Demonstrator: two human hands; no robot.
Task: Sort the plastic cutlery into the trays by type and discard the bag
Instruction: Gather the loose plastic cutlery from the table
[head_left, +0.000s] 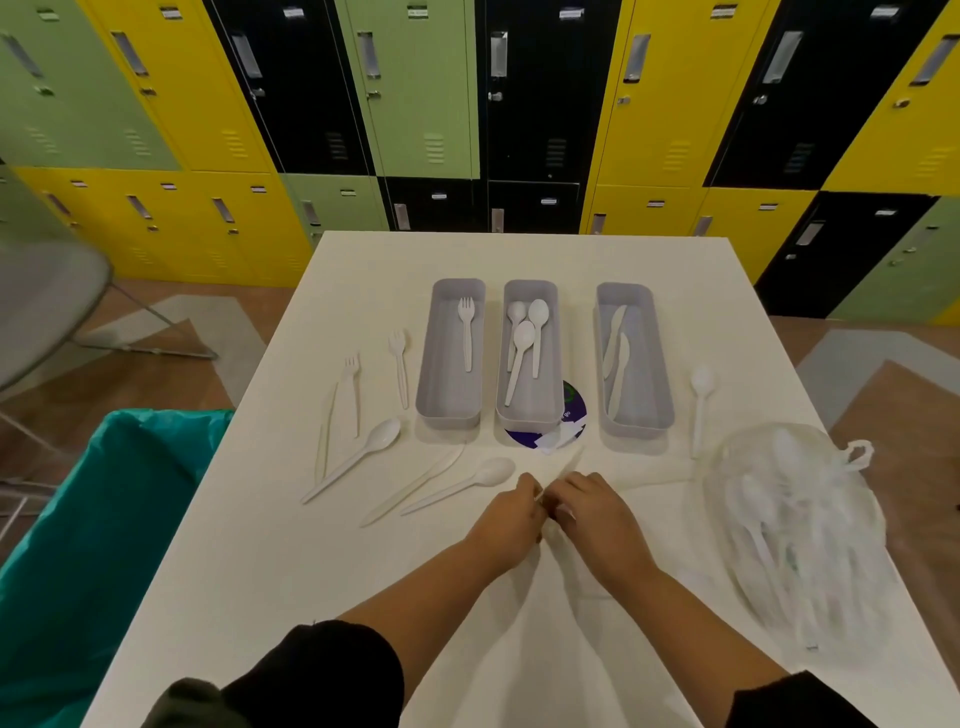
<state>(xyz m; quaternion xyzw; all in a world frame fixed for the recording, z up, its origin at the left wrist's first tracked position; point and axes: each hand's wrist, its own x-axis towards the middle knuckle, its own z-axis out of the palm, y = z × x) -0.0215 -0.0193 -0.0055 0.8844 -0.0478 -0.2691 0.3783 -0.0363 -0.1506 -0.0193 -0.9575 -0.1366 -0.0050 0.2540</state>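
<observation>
Both hands met mid-table: the left hand (511, 512) and right hand (592, 514) each had fingers curled, pinching the same white knife (566, 465), whose tip poked out toward the trays. Three grey trays sat in a row beyond them. The fork tray (451, 353) had one fork, the spoon tray (530, 353) three spoons, the knife tray (631, 358) two knives. Loose forks, spoons and knives lay left of the trays and just ahead of the hands; one spoon (700, 400) lay right of the knife tray. The bag (795, 525), holding more cutlery, sat on the table's right edge. A green-lined bin (104, 519) stood to the left.
</observation>
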